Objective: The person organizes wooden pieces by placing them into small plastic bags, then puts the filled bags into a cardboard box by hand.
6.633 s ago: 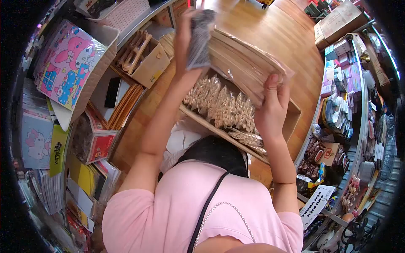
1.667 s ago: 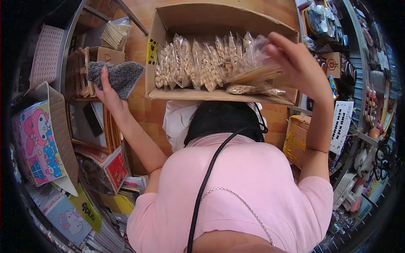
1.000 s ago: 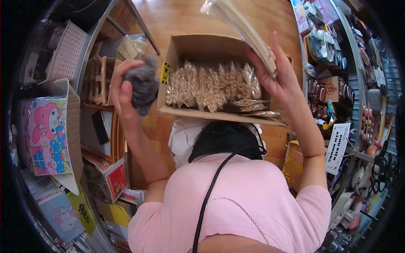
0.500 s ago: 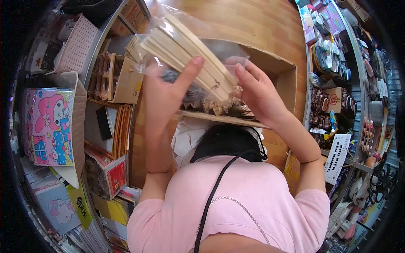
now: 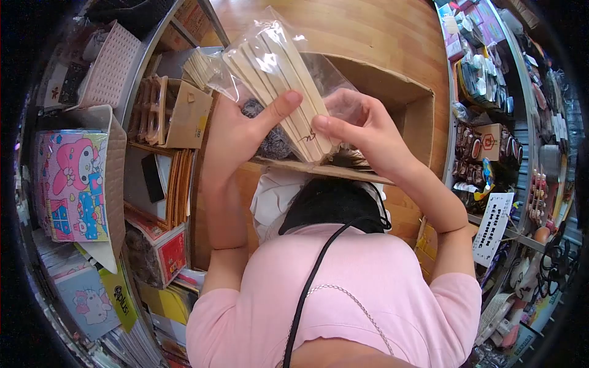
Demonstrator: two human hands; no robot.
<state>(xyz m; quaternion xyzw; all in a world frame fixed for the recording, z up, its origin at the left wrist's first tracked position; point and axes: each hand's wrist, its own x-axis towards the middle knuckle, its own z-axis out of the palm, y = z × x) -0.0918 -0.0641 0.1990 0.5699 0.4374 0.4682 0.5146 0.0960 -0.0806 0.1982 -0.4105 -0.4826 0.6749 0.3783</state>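
Observation:
A clear plastic bag of flat wooden sticks (image 5: 276,73) is held up at a tilt, with dark handwriting near its lower end. My left hand (image 5: 245,132) grips the bag's left side, its thumb pressed across the front. On the lower right, my right hand (image 5: 362,126) pinches the bag between thumb and fingers. Below and behind the bag stands an open cardboard box (image 5: 411,116). Inside it, by my left hand, is a dark speckled bundle (image 5: 273,144); the bag and my hands hide most of the contents.
Crowded shelving flanks me on both sides. On the left are a pink basket (image 5: 112,67), wooden frames (image 5: 178,190) and a cartoon-print pack (image 5: 73,184). The right rack holds many packaged goods and a white printed sign (image 5: 492,230). Wooden flooring (image 5: 362,30) lies ahead.
The bag has turned steeper and its loose plastic has shifted. My right thumb, previously off the bag's front, now presses onto its lower end. My left hand keeps its grip.

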